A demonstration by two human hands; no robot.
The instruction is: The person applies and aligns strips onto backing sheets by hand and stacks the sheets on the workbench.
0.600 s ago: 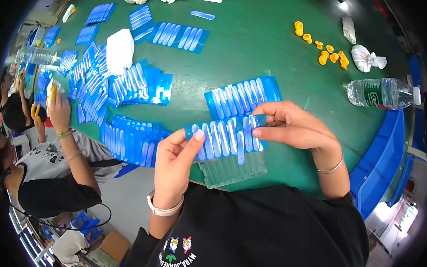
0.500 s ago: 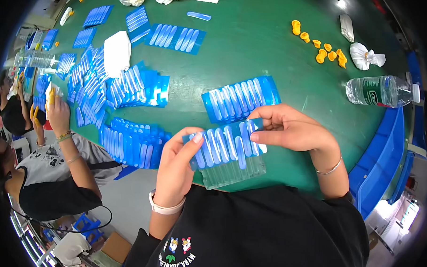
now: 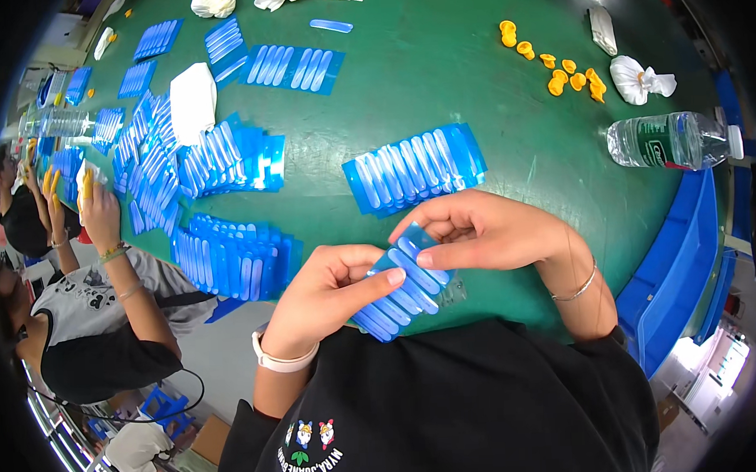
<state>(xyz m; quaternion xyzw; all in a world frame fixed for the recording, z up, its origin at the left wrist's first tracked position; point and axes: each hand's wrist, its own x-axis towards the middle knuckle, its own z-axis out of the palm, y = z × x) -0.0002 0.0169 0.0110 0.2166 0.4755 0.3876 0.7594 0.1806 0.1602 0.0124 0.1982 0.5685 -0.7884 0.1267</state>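
Note:
Close to my body, a blue film sheet with a row of long whitish strips [image 3: 401, 298] is tilted between my two hands. My left hand [image 3: 330, 292] pinches its left part, thumb on top. At the upper right end, the thumb and fingers of my right hand [image 3: 490, 232] grip the same sheet. Beneath it, a clear ribbed plastic tray [image 3: 453, 292] shows only at one corner. Just beyond my hands lies a stack of similar blue strip sheets [image 3: 413, 170].
More blue sheets [image 3: 229, 254] pile up at the left, with a white cloth [image 3: 194, 105] on them. Yellow finger cots [image 3: 558, 82], a white bundle [image 3: 639, 81] and a water bottle [image 3: 670, 141] stand right, near a blue trough [image 3: 674, 259]. A co-worker [image 3: 106, 329] sits left.
The sheet has turned from nearly level to a steep slant, its left end lower and nearer my body. It now covers most of the clear tray. My right hand has shifted left.

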